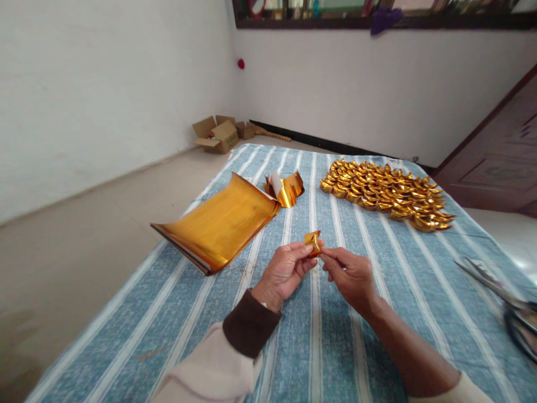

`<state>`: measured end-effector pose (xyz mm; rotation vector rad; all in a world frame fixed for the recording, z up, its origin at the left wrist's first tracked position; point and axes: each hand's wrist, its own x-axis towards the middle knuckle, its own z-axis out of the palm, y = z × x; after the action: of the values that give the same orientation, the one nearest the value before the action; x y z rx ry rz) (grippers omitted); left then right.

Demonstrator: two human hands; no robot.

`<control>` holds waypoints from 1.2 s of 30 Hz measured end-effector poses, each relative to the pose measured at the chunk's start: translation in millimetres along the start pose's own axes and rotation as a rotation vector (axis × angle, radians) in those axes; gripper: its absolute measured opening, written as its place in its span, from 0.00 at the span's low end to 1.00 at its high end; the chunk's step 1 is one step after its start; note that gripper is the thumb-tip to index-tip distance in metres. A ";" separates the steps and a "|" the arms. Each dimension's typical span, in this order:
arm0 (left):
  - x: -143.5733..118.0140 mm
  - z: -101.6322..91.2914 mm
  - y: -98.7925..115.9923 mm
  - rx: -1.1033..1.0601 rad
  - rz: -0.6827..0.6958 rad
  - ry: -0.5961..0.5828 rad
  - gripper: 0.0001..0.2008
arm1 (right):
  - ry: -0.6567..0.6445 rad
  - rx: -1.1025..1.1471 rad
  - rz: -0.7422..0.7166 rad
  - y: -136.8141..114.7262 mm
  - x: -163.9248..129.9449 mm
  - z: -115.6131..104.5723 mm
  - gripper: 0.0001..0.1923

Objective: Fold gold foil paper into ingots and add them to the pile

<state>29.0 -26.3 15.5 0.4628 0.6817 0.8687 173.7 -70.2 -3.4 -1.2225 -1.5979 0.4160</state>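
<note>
Left hand [286, 271] and right hand [351, 275] both pinch one gold paper [312, 240], mid-frame, one sheet stack [222, 218], centre-left, one pair of scissors [518, 304], lower right

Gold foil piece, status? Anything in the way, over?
Left hand pinching gold foil piece. Right hand pinching its right side. Piece folded, partly hidden. Nothing seen in the way; gold sheets and scissors lie apart.
</note>
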 end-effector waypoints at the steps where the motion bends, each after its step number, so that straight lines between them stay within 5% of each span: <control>1: 0.3 0.0 -0.2 0.002 -0.001 -0.001 0.13 | -0.001 -0.009 -0.001 -0.5 0.5 -0.5 0.08; 14: 1.5 -0.6 -2.0 0.012 -0.002 0.007 0.12 | -0.006 -0.037 0.038 0.6 2.7 -3.4 0.07; 25: -0.8 -1.7 -3.0 0.027 0.035 -0.001 0.07 | 0.028 0.222 0.241 3.6 8.2 -2.3 0.09; 29: -0.7 -5.2 -2.7 0.059 -0.038 -0.074 0.06 | 0.095 0.342 0.311 10.7 14.3 -10.1 0.16; 36: 1.2 -9.5 -4.5 0.126 -0.193 -0.103 0.06 | -0.045 0.358 0.379 12.9 21.2 -22.6 0.17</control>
<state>25.2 -26.9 5.6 0.5416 0.6763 0.6178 200.7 -53.2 6.9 -1.2374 -1.2550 0.9340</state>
